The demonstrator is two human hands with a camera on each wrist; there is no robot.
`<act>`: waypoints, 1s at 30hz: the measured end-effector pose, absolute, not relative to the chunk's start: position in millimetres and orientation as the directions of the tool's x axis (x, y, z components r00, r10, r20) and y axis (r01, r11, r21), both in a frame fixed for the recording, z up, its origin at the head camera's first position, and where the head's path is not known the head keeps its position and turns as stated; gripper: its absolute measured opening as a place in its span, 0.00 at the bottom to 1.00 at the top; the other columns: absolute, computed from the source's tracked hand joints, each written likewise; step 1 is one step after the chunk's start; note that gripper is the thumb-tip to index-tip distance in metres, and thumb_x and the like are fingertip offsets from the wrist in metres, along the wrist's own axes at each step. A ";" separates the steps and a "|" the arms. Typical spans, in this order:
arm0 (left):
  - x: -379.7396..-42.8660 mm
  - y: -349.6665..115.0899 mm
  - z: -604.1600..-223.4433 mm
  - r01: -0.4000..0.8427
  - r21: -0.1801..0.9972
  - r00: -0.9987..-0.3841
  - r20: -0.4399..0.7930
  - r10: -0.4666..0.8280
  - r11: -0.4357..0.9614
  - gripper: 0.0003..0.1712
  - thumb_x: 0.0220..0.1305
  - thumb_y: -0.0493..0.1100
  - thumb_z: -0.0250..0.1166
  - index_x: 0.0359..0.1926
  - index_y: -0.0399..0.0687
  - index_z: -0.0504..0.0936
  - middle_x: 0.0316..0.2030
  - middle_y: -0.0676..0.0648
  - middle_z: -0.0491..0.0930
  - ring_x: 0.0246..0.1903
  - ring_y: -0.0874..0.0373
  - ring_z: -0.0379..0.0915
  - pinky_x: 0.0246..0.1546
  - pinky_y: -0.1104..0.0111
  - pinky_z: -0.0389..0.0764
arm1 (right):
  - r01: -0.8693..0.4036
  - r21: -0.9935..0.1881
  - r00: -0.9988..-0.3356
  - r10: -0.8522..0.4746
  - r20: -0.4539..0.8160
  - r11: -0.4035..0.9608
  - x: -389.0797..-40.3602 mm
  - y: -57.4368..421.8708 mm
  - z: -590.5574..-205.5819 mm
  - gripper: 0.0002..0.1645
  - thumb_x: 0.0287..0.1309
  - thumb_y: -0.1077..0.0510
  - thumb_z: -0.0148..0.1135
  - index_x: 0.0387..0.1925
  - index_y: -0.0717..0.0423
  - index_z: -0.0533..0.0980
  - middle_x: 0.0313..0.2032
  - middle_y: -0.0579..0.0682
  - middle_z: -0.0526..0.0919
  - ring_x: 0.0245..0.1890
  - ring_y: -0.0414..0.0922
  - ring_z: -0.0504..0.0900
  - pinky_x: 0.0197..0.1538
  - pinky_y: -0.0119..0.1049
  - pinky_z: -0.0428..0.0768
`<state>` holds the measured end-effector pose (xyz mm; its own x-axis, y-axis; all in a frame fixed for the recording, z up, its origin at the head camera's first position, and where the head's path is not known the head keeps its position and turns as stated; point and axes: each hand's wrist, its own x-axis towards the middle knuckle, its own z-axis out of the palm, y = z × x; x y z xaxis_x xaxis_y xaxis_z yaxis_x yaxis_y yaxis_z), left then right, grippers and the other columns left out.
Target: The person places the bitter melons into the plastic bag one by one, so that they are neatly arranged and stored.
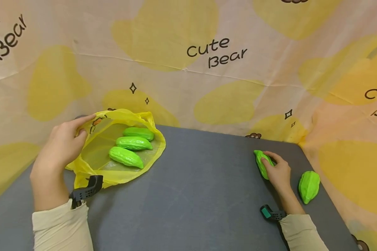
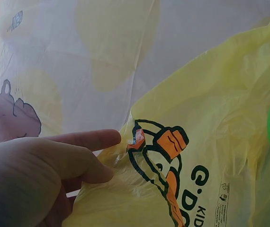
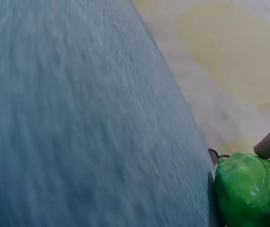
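Note:
My left hand (image 1: 61,146) holds the left rim of a yellow plastic bag (image 1: 155,170), which lies on its side with its mouth open. In the left wrist view, the thumb and fingers (image 2: 90,139) pinch the bag film (image 2: 206,113) beside a printed cartoon duck. Three green bitter melons (image 1: 134,143) lie side by side inside the bag. At the far right of the table, my right hand (image 1: 279,172) grips another green bitter melon (image 1: 261,164); its rounded end (image 3: 248,189) shows in the right wrist view. A ribbed green vegetable (image 1: 309,186) rests to the right of that hand.
The grey table (image 1: 188,195) stretches between the bag and the right hand. A fabric sheet (image 1: 176,80) with yellow patches and "Cute Bear" print hangs behind the table and along its right edge. Each wrist wears a black camera mount (image 1: 87,190).

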<state>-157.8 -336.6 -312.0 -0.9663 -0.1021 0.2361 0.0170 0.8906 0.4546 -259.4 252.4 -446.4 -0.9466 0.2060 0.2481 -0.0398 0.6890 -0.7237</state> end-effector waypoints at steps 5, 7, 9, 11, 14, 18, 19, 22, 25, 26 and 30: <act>-159.0 -334.6 -311.4 0.019 0.460 -0.967 0.236 -0.101 0.888 0.34 0.71 0.35 0.41 0.76 0.51 0.65 0.18 0.51 0.57 0.11 0.60 0.51 0.14 0.66 0.61 | -0.074 -0.721 -0.949 0.173 0.262 0.689 -260.3 243.0 -449.4 0.22 0.68 0.53 0.61 0.60 0.56 0.80 0.60 0.62 0.81 0.62 0.60 0.78 0.62 0.57 0.74; -159.2 -334.0 -311.3 0.020 0.461 -0.966 0.236 -0.101 0.887 0.34 0.70 0.35 0.41 0.76 0.51 0.65 0.19 0.50 0.57 0.12 0.60 0.52 0.14 0.66 0.60 | -0.080 -0.720 -0.950 0.167 0.265 0.689 -261.6 239.0 -450.5 0.21 0.68 0.53 0.61 0.59 0.56 0.80 0.59 0.62 0.82 0.62 0.60 0.78 0.62 0.57 0.74; -159.3 -333.8 -311.3 0.019 0.461 -0.967 0.235 -0.101 0.887 0.34 0.71 0.35 0.41 0.76 0.51 0.65 0.19 0.49 0.59 0.12 0.60 0.52 0.13 0.66 0.60 | -0.087 -0.722 -0.950 0.161 0.267 0.687 -262.7 235.2 -451.2 0.21 0.68 0.54 0.62 0.59 0.55 0.81 0.59 0.62 0.82 0.62 0.60 0.78 0.63 0.58 0.73; -159.5 -333.9 -311.3 0.023 0.461 -0.966 0.239 -0.100 0.887 0.34 0.71 0.35 0.41 0.76 0.51 0.65 0.20 0.48 0.60 0.12 0.60 0.52 0.13 0.66 0.60 | -0.096 -0.721 -0.950 0.154 0.273 0.686 -263.8 231.7 -452.0 0.21 0.68 0.54 0.62 0.59 0.55 0.81 0.60 0.61 0.82 0.62 0.60 0.78 0.64 0.58 0.73; -159.5 -334.3 -311.4 0.024 0.462 -0.966 0.240 -0.099 0.886 0.33 0.72 0.35 0.41 0.76 0.51 0.65 0.21 0.47 0.62 0.11 0.60 0.52 0.13 0.66 0.61 | -0.111 -0.723 -0.950 0.142 0.279 0.682 -265.0 226.9 -453.2 0.21 0.68 0.54 0.62 0.59 0.55 0.81 0.59 0.61 0.82 0.62 0.60 0.78 0.64 0.58 0.73; -159.1 -334.8 -311.8 0.027 0.466 -0.965 0.244 -0.100 0.884 0.33 0.72 0.36 0.42 0.76 0.51 0.65 0.23 0.44 0.65 0.11 0.60 0.52 0.14 0.66 0.61 | -0.134 -0.725 -0.947 0.127 0.293 0.676 -267.6 219.5 -455.0 0.21 0.67 0.55 0.63 0.58 0.55 0.81 0.59 0.60 0.83 0.61 0.59 0.79 0.63 0.57 0.74; -159.0 -334.9 -312.0 0.027 0.466 -0.964 0.245 -0.100 0.884 0.33 0.72 0.36 0.42 0.76 0.51 0.65 0.23 0.44 0.65 0.11 0.60 0.52 0.14 0.66 0.61 | -0.140 -0.725 -0.947 0.123 0.297 0.675 -268.2 217.3 -455.4 0.21 0.67 0.55 0.63 0.58 0.55 0.81 0.59 0.60 0.83 0.61 0.59 0.79 0.63 0.57 0.74; -158.6 -335.4 -312.3 0.028 0.465 -0.963 0.251 -0.101 0.885 0.33 0.71 0.35 0.42 0.76 0.50 0.66 0.23 0.45 0.65 0.12 0.60 0.52 0.14 0.66 0.61 | -0.156 -0.732 -0.948 0.108 0.300 0.663 -270.5 210.3 -456.5 0.20 0.67 0.55 0.63 0.58 0.55 0.81 0.59 0.59 0.83 0.61 0.58 0.80 0.63 0.56 0.74; -158.3 -335.9 -312.5 0.028 0.461 -0.962 0.254 -0.101 0.887 0.33 0.71 0.35 0.42 0.76 0.50 0.66 0.21 0.46 0.62 0.12 0.61 0.51 0.13 0.66 0.60 | -0.168 -0.736 -0.950 0.091 0.298 0.655 -272.3 202.5 -456.8 0.20 0.67 0.56 0.63 0.58 0.56 0.81 0.59 0.60 0.83 0.61 0.58 0.80 0.63 0.56 0.75; -158.3 -336.0 -312.5 0.028 0.461 -0.962 0.254 -0.102 0.887 0.33 0.71 0.35 0.42 0.76 0.50 0.66 0.21 0.47 0.62 0.12 0.60 0.51 0.14 0.66 0.60 | -0.172 -0.738 -0.951 0.087 0.298 0.652 -273.1 200.0 -457.0 0.20 0.66 0.56 0.64 0.58 0.56 0.81 0.58 0.60 0.83 0.61 0.58 0.80 0.63 0.56 0.75; -158.4 -336.3 -312.5 0.026 0.463 -0.963 0.250 -0.103 0.886 0.33 0.71 0.35 0.41 0.76 0.51 0.66 0.22 0.46 0.63 0.12 0.60 0.51 0.14 0.66 0.60 | -0.182 -0.745 -0.952 0.075 0.297 0.642 -274.9 190.3 -456.8 0.20 0.66 0.57 0.64 0.57 0.57 0.81 0.58 0.60 0.83 0.61 0.59 0.80 0.63 0.57 0.75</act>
<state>-158.4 -336.3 -312.5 -0.9628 -0.1028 0.2501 0.0257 0.8859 0.4631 -274.9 190.3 -456.8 -0.9518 0.0750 0.2973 -0.1821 0.6417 -0.7450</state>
